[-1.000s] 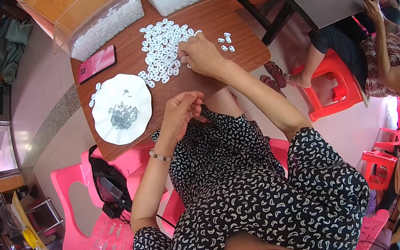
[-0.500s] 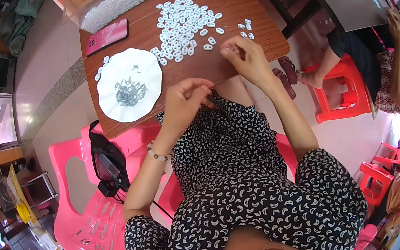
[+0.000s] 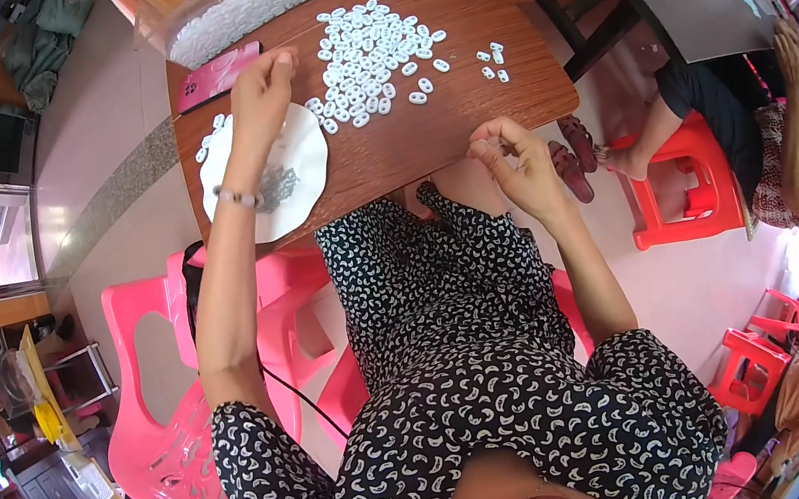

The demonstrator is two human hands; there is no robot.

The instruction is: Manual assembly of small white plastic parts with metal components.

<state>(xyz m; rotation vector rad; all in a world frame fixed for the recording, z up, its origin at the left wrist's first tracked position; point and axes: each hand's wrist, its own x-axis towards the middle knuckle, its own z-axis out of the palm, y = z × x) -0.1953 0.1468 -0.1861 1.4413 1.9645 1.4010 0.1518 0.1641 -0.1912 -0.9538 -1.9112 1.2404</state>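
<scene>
My left hand (image 3: 261,101) is raised over the far side of the white scalloped plate (image 3: 312,175), its fingertips pinched together beside the pink phone (image 3: 201,84). What they hold, if anything, does not show. Small grey metal pieces (image 3: 278,187) lie on the plate, partly covered by my left wrist. At the table's front edge, my right hand (image 3: 520,165) is closed in a pinch with the thumb against the fingers; anything between them is too small to make out. Beyond my hands spreads a pile of white oval two-holed pieces (image 3: 373,51).
Several white pieces (image 3: 493,57) sit apart on the right of the brown wooden table (image 3: 407,153). Clear bins (image 3: 247,12) with white contents stand at the far edge. A pink chair (image 3: 150,383) is at left. Another person sits beyond a red stool (image 3: 680,197) at right.
My left hand has moved from above my lap, up and left over the plate toward the phone. My right hand has come down and slightly right, back to the table's edge.
</scene>
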